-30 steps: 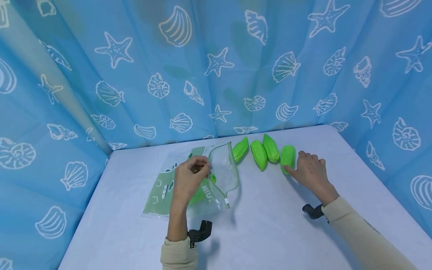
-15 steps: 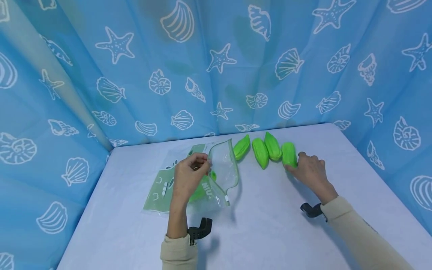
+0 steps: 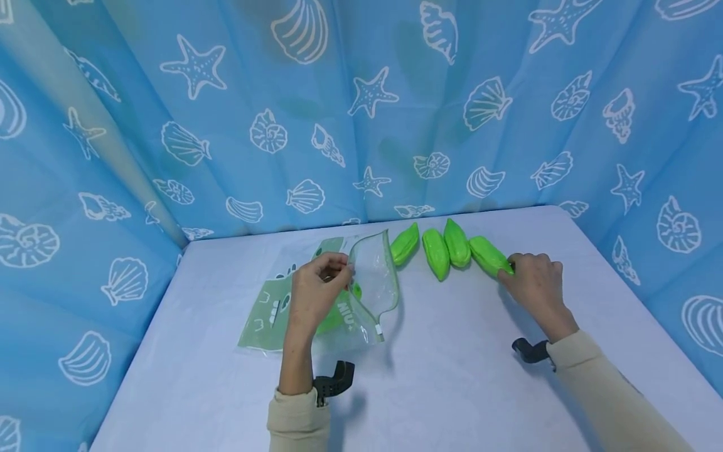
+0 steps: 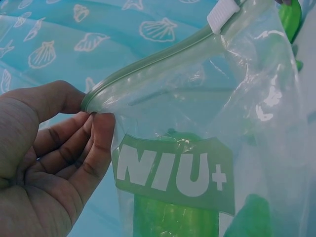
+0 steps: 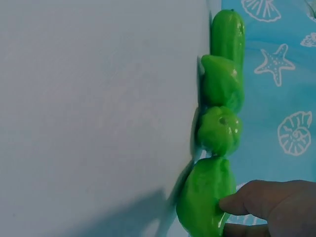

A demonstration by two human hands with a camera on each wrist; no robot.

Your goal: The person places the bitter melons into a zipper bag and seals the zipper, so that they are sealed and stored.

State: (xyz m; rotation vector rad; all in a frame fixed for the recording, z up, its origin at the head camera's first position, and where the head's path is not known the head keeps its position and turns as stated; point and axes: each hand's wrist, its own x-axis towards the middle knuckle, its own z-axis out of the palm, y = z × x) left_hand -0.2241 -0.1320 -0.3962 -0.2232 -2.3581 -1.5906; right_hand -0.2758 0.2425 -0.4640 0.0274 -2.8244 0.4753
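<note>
Rightmost — green fruit (image 3: pixel 489 255) under right hand (image 3: pixel 535 285)

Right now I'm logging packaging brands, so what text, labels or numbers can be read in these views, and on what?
"NIU+": white letters on a green panel of the clear zip bag that the left hand pinches at its rim.
Other white marks on the bag's green print: too small to read.
Nothing readable elsewhere.

Blue seashell curtain (image 3: pixel 361 113) behind pale table (image 3: pixel 452 376).
</note>
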